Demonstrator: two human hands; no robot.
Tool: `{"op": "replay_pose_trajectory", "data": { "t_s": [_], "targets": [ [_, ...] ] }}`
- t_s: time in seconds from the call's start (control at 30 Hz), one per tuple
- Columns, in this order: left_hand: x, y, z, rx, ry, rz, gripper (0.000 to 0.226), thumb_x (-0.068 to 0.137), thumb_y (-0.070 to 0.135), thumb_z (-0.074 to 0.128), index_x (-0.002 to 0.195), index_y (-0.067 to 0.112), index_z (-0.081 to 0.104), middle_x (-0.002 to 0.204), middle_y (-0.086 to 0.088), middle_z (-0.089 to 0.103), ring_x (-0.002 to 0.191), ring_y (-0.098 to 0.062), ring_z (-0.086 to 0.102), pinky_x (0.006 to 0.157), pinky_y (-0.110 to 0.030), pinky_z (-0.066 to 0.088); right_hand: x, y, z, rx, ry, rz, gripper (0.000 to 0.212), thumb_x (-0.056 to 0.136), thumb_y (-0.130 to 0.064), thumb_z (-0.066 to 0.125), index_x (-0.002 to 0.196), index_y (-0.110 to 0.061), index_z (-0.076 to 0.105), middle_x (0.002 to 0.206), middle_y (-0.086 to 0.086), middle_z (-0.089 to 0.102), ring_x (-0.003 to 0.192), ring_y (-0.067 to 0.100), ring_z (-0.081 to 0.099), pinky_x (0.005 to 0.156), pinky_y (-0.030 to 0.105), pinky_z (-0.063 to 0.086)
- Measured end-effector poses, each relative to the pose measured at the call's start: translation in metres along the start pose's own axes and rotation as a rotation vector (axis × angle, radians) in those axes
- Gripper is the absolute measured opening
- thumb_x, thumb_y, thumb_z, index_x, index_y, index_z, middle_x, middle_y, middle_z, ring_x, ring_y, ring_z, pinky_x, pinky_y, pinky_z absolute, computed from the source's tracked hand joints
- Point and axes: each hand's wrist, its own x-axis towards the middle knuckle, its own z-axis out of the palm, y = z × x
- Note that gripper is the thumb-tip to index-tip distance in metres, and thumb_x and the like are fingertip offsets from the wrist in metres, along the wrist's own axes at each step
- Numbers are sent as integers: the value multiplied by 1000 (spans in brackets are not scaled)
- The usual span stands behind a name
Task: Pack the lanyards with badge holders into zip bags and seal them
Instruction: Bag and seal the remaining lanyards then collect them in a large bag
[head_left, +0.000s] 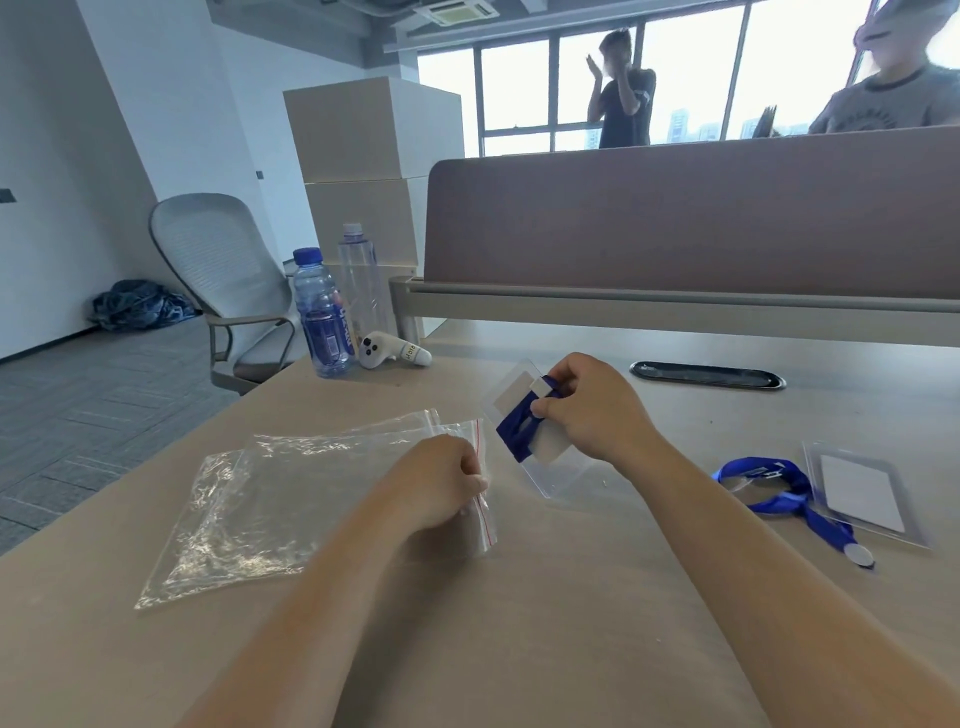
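Pinching the mouth of a clear zip bag (280, 499), my left hand (441, 480) has thumb and fingertips curled on the strip with the thin red line. The bag lies flat and crinkled on the desk (519, 623), stretching from that hand toward the left edge. Another clear sheet edge shows under it on the far side; I cannot tell if that is a second bag.

Just beside it, my right hand (587, 410) grips a badge holder (540, 452), a clear rigid sleeve with a pale card inside. A blue lanyard (514, 426) is wound around its middle, held down by my thumb. The holder is tilted, its lower corner close to the desk, near the bag's mouth but apart from it.

Toward the right edge lies a second lanyard (779, 493), blue and loosely looped, ending in a round silver tab. It touches a second badge holder (867, 493), which lies flat with a white card in it.

At the far left corner stand two bottles, one blue-labelled (322, 317) and one clear (358, 280), with a white controller (392, 351) lying beside them. A black oval cable slot (706, 375) sits near the far edge, under a brown divider panel (675, 218). Beyond it two people stand before tall windows. To the left are a grey mesh chair (218, 270), pale cabinets (358, 156), grey carpet and a dark bundle (140, 304) against the wall.
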Motion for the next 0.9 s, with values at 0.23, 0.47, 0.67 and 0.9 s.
{"op": "replay_pose_trajectory", "data": {
  "t_s": [0.23, 0.47, 0.67, 0.9],
  "targets": [
    [3, -7, -2, -329, 59, -132, 18, 80, 9, 72, 95, 15, 64, 83, 0, 68, 71, -16, 63, 72, -31, 53, 0, -3, -1, 38, 20, -12, 24, 84, -22, 74, 100, -22, 58, 95, -7, 63, 80, 11, 57, 70, 27, 47],
    [5, 6, -30, -736, 43, -145, 7, 85, -2, 69, 92, -2, 69, 63, -10, 62, 50, -14, 56, 51, -23, 49, -1, -11, -21, 134, 124, -36, 21, 85, -20, 73, 99, -22, 57, 94, -6, 63, 80, 11, 57, 67, 27, 47],
    [7, 16, -24, -809, 24, -111, 5, 86, -2, 69, 81, -2, 68, 60, -14, 62, 47, -16, 57, 48, -23, 50, -2, -25, -33, 309, 253, -46, 24, 89, -25, 71, 104, -26, 52, 86, -16, 57, 75, 6, 58, 58, 16, 43],
    [4, 15, -13, -832, 58, -94, 10, 87, -3, 68, 77, -3, 70, 57, -14, 63, 46, -19, 58, 50, -26, 53, -7, -30, -13, 380, 257, -44, 23, 91, -24, 69, 106, -27, 51, 96, -10, 61, 84, 11, 62, 68, 23, 54]
  ]
}}
